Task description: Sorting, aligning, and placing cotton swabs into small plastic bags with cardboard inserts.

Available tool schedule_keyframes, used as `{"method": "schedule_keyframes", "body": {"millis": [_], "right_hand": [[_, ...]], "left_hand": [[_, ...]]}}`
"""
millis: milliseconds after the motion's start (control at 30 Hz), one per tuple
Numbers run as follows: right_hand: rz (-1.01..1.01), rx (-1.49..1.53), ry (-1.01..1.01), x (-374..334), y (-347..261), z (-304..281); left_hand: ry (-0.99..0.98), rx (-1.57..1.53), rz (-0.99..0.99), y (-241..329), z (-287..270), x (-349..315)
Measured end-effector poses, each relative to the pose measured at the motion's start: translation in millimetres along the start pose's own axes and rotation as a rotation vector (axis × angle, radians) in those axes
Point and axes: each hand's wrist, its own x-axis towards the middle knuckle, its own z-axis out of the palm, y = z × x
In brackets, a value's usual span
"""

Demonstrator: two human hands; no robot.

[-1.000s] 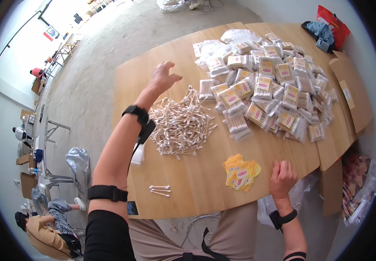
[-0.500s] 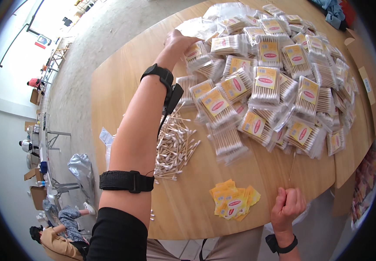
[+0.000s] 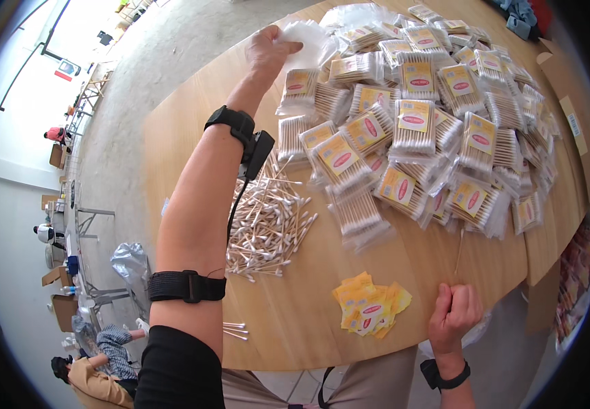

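At the table's far edge my left hand is closed on a stack of clear plastic bags, thumb across them. Beside it spreads a big heap of bagged cotton swabs with yellow cards inside. A pile of loose cotton swabs lies right of my left forearm, partly hidden by it. My right hand is a loose fist at the near right edge; whatever its fingers hold is hidden. One single cotton swab lies just beyond that fist. Left of the fist is a small stack of yellow cards.
A cardboard box stands along the right side of the table. Blue cloth is at the far right corner. On the floor to the left are a silvery plastic bag and a person in a tan top.
My left hand has moved slightly away and left, from beside the bagged swabs, and now lifts the clear bags. My right hand has stayed nearly in place.
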Motion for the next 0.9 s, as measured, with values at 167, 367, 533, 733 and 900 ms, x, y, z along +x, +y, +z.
{"method": "schedule_keyframes", "body": {"millis": [167, 367, 533, 733, 900], "right_hand": [[-0.023, 0.013, 0.041, 2.3, -3.0, 1.0], [-0.045, -0.014, 0.074, -1.1, -1.5, 0.7], [-0.054, -0.113, 0.128, -8.7, 2.7, 3.6], [0.086, 0.116, 0.089, -7.1, -19.0, -6.1], [-0.032, 1.092, -0.244, -65.0, -208.5, -98.3]], "left_hand": [[0.172, -0.015, 0.098, 34.3, -55.7, -10.0], [0.06, -0.516, -0.103, 91.5, -133.4, -107.4], [-0.21, -0.926, -0.13, 138.6, -202.7, -248.0], [-0.192, -1.153, -0.243, 162.1, -245.4, -416.5], [0.001, -1.262, -0.29, 144.2, -242.5, -522.1]]}}
